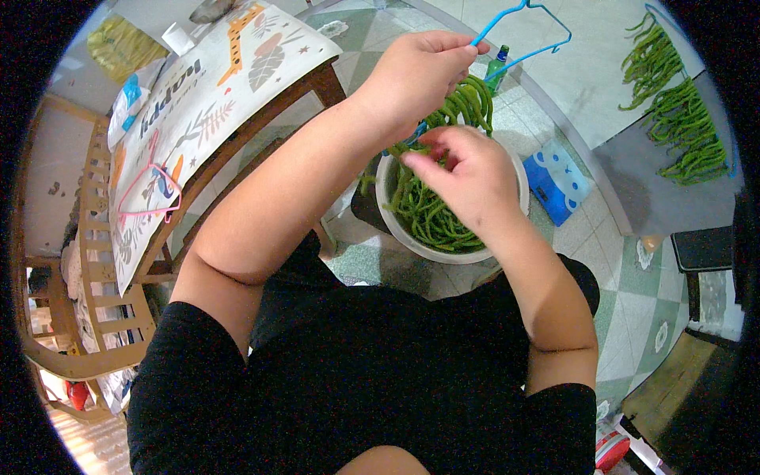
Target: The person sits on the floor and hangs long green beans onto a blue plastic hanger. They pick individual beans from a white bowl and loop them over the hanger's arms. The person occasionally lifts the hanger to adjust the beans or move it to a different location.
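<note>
My raised left hand (419,71) is closed on a blue wire clothes hanger (518,61), gripping it at one side. Long green beans (475,103) hang draped over the hanger just behind my hands. Below the left, my right hand (475,170) has its thumb and fingers curled around a few bean strands, and its fingertips are slightly blurred. Under both hands stands a round pale tub (451,257), with a tangled heap of long green beans (419,210) inside. My forearms and hands hide part of the hanger and of the tub.
More beans (685,131) hang in bunches at the far right. A green bottle (496,67) stands behind the tub, and a blue bathroom scale (558,182) lies right of it. On the left, a printed-cloth table (277,47) bears a pink hanger (150,212). A dark stool (704,249) is at right.
</note>
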The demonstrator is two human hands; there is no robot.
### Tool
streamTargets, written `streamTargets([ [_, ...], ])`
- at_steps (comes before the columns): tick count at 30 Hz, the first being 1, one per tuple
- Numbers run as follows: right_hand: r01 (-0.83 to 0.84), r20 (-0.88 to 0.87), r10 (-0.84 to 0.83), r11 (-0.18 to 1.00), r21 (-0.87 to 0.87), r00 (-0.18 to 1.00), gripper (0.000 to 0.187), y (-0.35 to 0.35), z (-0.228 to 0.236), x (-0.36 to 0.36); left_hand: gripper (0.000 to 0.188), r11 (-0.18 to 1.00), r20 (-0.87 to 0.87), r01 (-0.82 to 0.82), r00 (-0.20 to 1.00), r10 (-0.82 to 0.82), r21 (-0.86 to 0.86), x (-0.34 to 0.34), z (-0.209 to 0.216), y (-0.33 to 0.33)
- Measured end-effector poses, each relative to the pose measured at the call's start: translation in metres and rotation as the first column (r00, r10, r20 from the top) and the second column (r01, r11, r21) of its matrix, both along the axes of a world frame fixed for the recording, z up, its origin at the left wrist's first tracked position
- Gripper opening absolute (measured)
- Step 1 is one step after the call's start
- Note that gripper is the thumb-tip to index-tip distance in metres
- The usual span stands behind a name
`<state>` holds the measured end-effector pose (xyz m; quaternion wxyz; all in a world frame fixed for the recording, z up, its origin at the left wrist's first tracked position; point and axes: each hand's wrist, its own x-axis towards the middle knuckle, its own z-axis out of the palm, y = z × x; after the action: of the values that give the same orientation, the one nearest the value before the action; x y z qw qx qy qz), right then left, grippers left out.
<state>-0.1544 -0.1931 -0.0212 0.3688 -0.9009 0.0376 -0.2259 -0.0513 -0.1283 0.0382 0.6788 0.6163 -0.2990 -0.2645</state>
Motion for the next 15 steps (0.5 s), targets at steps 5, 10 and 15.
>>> streamTargets([
  [5, 0.176, 0.049, -0.171, 0.974, -0.145, 0.984, 0.026, -0.011, 0.002, 0.004, 0.024, 1.0, 0.014, -0.011, 1.0, 0.011, 0.02, -0.002, 0.0, 0.002],
  [10, 0.099, 0.032, -0.094, 0.978, -0.186, 0.995, 0.027, -0.01, -0.001, 0.005, 0.024, 1.0, 0.01, 0.009, 1.0, -0.009, 0.011, 0.001, -0.004, -0.001],
  [15, 0.195, 0.107, -0.17, 0.929, -0.313, 0.98, 0.029, -0.01, 0.005, 0.004, 0.025, 1.0, 0.011, 0.022, 1.0, -0.022, -0.003, -0.004, 0.0, 0.002],
])
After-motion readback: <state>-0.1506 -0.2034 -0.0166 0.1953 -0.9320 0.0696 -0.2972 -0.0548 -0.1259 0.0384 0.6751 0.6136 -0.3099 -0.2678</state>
